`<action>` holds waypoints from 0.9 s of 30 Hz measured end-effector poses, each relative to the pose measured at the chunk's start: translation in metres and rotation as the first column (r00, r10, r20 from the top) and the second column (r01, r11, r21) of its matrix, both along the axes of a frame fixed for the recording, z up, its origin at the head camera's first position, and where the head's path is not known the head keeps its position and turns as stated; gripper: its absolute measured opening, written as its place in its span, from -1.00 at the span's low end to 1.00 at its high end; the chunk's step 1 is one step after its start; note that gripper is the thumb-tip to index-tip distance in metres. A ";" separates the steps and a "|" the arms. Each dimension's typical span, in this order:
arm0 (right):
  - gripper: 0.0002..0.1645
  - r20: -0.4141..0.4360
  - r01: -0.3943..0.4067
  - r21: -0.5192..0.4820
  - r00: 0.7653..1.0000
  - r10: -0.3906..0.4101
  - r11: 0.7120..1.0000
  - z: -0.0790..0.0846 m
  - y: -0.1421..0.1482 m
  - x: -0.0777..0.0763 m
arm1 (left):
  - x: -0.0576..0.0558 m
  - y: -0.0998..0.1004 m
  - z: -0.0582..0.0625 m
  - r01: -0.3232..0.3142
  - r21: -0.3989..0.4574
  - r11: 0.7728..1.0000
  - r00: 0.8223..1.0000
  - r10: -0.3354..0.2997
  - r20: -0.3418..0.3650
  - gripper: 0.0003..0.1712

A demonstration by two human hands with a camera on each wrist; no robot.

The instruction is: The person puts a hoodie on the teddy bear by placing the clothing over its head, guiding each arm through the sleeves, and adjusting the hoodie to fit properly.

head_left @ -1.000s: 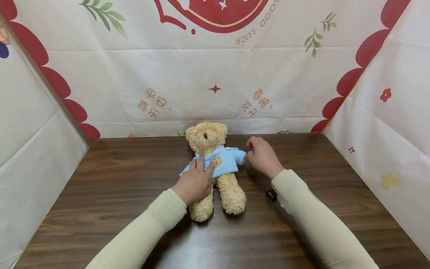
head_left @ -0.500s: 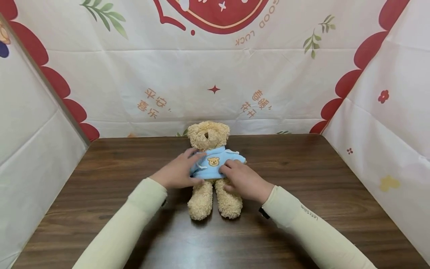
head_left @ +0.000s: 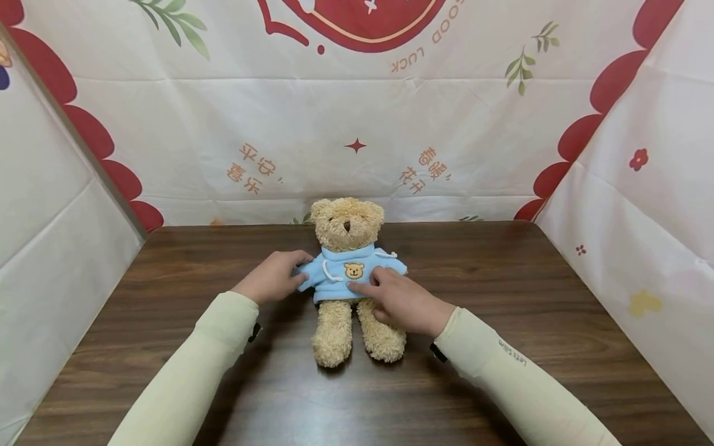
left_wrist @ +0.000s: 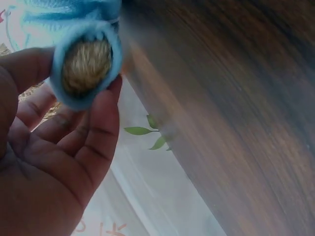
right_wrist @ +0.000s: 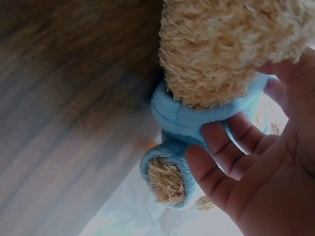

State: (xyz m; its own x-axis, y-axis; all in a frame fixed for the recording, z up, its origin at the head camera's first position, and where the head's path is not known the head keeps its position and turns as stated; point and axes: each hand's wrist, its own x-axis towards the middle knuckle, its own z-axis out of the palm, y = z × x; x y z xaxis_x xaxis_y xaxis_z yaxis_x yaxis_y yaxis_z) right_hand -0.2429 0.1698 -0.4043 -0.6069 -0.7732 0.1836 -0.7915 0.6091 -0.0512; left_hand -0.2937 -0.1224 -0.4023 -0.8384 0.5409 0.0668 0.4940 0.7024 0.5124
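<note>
A tan teddy bear (head_left: 347, 229) in a light blue hoodie (head_left: 337, 263) is on its back on the table, its head toward the rear. My left hand (head_left: 273, 277) pinches the sleeve at the left of the head view. In the left wrist view, thumb and fingers lie either side of the sleeve cuff (left_wrist: 78, 30), with the furry paw (left_wrist: 86, 66) inside. My right hand (head_left: 409, 303) rests on the hoodie's lower front and the top of one leg. Its fingers lie spread along the hem (right_wrist: 189, 118) in the right wrist view. A white drawstring (head_left: 329, 272) trails across the chest.
A dark wood-grain table (head_left: 184, 297) carries the bear. White printed cloth (head_left: 312, 124) hangs close behind its rear edge, with further cloth panels (head_left: 641, 217) along both sides.
My left hand has left the bear's chest for the left sleeve. My right hand has come from the right sleeve onto the lower hoodie. The bear has straightened, and its sleeve now points outward.
</note>
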 end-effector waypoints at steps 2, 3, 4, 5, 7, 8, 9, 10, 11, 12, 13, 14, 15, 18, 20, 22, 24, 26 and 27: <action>-0.26 -0.020 -0.022 0.012 1.000 0.022 1.000 0.001 0.000 -0.001 | -0.002 -0.001 -0.001 -0.008 -0.002 1.000 1.000 0.008 -0.028 -0.65; -0.26 -0.025 -0.028 0.016 0.999 0.029 0.999 0.001 -0.001 -0.001 | -0.003 -0.001 -0.001 -0.013 -0.004 1.000 0.999 0.013 -0.044 -0.65; -0.27 -0.027 -0.035 0.019 0.999 0.036 0.999 0.002 -0.001 -0.001 | -0.004 -0.001 -0.002 -0.017 -0.006 1.000 0.998 0.016 -0.059 -0.65; -0.28 -0.031 -0.040 0.025 0.999 0.041 0.999 0.002 -0.002 -0.001 | -0.005 -0.001 -0.003 -0.019 -0.007 1.000 0.997 0.019 -0.075 -0.64; -0.29 -0.039 -0.043 0.037 0.998 0.044 0.998 0.003 -0.002 -0.001 | -0.005 0.000 -0.004 -0.029 -0.009 1.000 0.994 0.028 -0.105 -0.63; -0.30 -0.041 -0.041 0.043 0.998 0.043 0.998 0.003 -0.003 -0.001 | -0.005 0.000 -0.005 -0.035 -0.007 0.999 0.992 0.034 -0.121 -0.63; -0.30 -0.042 -0.040 0.048 0.998 0.042 0.998 0.003 -0.003 -0.001 | -0.004 0.001 -0.006 -0.043 -0.003 0.999 0.990 0.042 -0.135 -0.62; -0.31 -0.044 -0.042 0.052 0.998 0.044 0.998 0.004 -0.004 -0.001 | -0.003 0.002 -0.007 -0.050 0.004 0.999 0.989 0.050 -0.140 -0.62; -0.31 -0.046 -0.042 0.058 0.998 0.045 0.997 0.004 -0.004 -0.001 | -0.002 0.003 -0.008 -0.059 0.013 0.998 0.988 0.061 -0.142 -0.61; -0.31 -0.049 -0.044 0.062 0.998 0.047 0.997 0.004 -0.004 -0.001 | 0.000 0.003 -0.008 -0.070 0.027 0.997 0.988 0.073 -0.137 -0.60; -0.31 -0.050 -0.046 0.065 0.998 0.049 0.997 0.004 -0.004 -0.001 | 0.001 0.004 -0.008 -0.081 0.046 0.996 0.988 0.086 -0.126 -0.59; -0.31 -0.054 -0.048 0.067 0.997 0.052 0.997 0.004 -0.004 -0.001 | 0.002 0.006 -0.008 -0.091 0.063 0.994 0.989 0.097 -0.109 -0.56; -0.31 -0.056 -0.050 0.070 0.997 0.054 0.996 0.004 -0.004 -0.001 | 0.003 0.007 -0.007 -0.103 0.081 0.991 0.990 0.110 -0.087 -0.54; -0.30 -0.070 -0.052 0.073 0.996 0.057 0.996 0.004 -0.004 -0.001 | 0.001 0.012 -0.001 -0.156 0.135 0.978 0.987 0.159 -0.007 -0.49; -0.30 -0.077 -0.056 0.076 0.995 0.061 0.996 0.003 -0.004 -0.001 | -0.004 0.015 0.003 -0.192 0.128 0.973 0.981 0.186 0.053 -0.46; -0.30 -0.078 -0.057 0.085 0.995 0.063 0.995 0.003 -0.004 -0.001 | -0.010 0.018 0.005 -0.197 0.095 0.976 0.977 0.187 0.105 -0.47; -0.31 -0.068 -0.052 0.095 0.996 0.059 0.994 0.002 -0.004 -0.001 | -0.017 0.020 0.005 -0.176 0.056 0.983 0.974 0.166 0.153 -0.49; -0.32 -0.058 -0.047 0.105 0.997 0.054 0.993 0.003 -0.005 -0.001 | -0.022 0.021 0.003 -0.152 0.038 0.988 0.972 0.142 0.185 -0.57; -0.32 -0.053 -0.044 0.108 0.997 0.050 0.993 0.003 -0.005 -0.001 | -0.024 0.022 0.003 -0.149 0.046 0.988 0.972 0.138 0.192 -0.63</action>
